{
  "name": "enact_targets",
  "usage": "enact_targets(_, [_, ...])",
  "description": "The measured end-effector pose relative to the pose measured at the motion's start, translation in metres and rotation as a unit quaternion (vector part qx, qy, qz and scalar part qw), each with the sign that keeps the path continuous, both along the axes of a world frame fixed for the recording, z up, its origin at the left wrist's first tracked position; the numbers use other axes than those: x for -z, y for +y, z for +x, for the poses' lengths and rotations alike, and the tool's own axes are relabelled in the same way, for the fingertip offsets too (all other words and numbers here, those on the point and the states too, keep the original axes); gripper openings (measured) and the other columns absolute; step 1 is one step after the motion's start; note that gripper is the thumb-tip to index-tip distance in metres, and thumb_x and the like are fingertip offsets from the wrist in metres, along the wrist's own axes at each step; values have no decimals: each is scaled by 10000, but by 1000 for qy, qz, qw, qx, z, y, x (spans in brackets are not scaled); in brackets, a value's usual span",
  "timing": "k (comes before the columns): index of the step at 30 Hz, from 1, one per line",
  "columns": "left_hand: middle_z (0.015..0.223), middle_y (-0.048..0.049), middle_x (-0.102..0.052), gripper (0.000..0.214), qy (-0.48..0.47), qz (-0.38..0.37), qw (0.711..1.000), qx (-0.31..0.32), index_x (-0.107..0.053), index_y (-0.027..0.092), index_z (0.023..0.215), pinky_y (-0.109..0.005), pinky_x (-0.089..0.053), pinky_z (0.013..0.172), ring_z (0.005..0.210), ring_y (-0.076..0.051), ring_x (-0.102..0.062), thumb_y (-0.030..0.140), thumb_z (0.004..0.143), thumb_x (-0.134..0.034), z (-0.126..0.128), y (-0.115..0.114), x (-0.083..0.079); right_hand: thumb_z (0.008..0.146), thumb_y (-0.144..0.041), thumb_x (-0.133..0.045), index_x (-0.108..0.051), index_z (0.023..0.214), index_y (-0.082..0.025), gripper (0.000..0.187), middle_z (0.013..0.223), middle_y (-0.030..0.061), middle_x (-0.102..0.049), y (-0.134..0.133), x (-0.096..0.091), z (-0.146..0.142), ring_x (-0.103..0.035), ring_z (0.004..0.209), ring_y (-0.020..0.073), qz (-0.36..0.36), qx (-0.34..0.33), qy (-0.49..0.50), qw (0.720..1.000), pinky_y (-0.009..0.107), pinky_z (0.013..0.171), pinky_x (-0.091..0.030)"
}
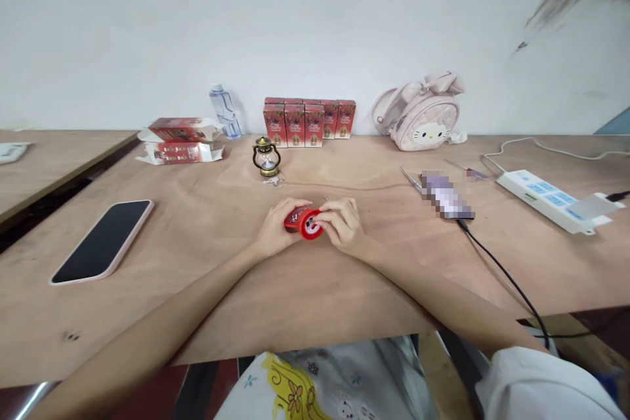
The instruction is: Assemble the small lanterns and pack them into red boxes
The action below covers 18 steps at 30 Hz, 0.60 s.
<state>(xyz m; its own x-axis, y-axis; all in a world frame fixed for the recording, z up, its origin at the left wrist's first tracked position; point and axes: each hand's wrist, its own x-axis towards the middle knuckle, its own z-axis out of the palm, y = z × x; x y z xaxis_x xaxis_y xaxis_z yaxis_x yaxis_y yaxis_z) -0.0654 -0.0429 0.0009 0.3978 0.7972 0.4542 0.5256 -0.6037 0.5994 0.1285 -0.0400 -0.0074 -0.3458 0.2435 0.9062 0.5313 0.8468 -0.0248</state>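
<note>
My left hand [273, 228] is wrapped round a small red lantern [311, 232], which lies tilted with its round underside turned towards me. Small dark and white parts show inside the red ring of that base. The fingers of my right hand [345, 226] are pinched together at the base's right edge; what they hold, if anything, is too small to make out. A thin tip sticks up behind these fingers. Farther back, a bronze-coloured lantern [267, 159] stands upright, with small loose bits [273, 182] lying in front of it.
Red boxes [295, 126] stand by the wall, with opened cartons [181, 142] and a water bottle [225, 111] to their left. A pink bag [427, 119], a screwdriver [411, 179], a charging phone [447, 195] and a power strip [546, 197] are rightward. Another phone [103, 241] lies left.
</note>
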Motion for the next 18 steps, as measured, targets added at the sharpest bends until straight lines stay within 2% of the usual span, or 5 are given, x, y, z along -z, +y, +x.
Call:
enact_targets(3, [1104, -77, -628, 458, 2, 0, 1000, -1, -542, 221, 1111, -385, -454, 892, 1036, -244, -593, 357, 703, -701, 0, 0, 0, 880, -220, -536, -606, 876, -190, 76, 898, 56, -634, 0, 0, -1, -589, 804, 148, -5, -12, 11, 1000, 318, 751, -429])
enact_targets(6, [1103, -78, -626, 459, 7, 0, 1000, -2, -540, 219, 1114, -385, -452, 887, 1041, -246, -588, 368, 709, -696, 0, -1, -1, 868, -241, -553, -578, 893, -196, 58, 917, 64, -637, 1, 2, -1, -606, 844, 164, -43, -35, 31, 998, 334, 762, -451])
enact_targets(11, [1110, -81, -627, 461, 12, 0, 1000, -3, -541, 214, 1109, -393, -448, 890, 1051, -250, -582, 375, 707, -700, 0, -1, -2, 858, -273, -554, -535, 959, -192, 130, 972, 90, -636, 2, 0, -1, -615, 937, 179, -183, -139, 62, 971, 350, 801, -497])
enact_targets(13, [1115, -81, -625, 450, 14, -1, 1000, -5, -543, 216, 1106, -396, -446, 895, 1057, -250, -578, 369, 711, -696, 0, -1, -2, 866, -267, -541, -536, 953, -189, 116, 951, 86, -643, 2, -2, -1, -621, 930, 169, -215, -170, 68, 959, 336, 801, -511])
enact_targets(18, [1091, -77, -631, 441, 13, 7, 1000, -5, -546, 221, 1100, -389, -447, 888, 1036, -242, -584, 361, 709, -696, -1, 0, -2, 877, -204, -524, -580, 926, -188, 76, 935, 81, -664, 2, -1, -1, -632, 921, 159, -183, -159, 70, 968, 330, 819, -521])
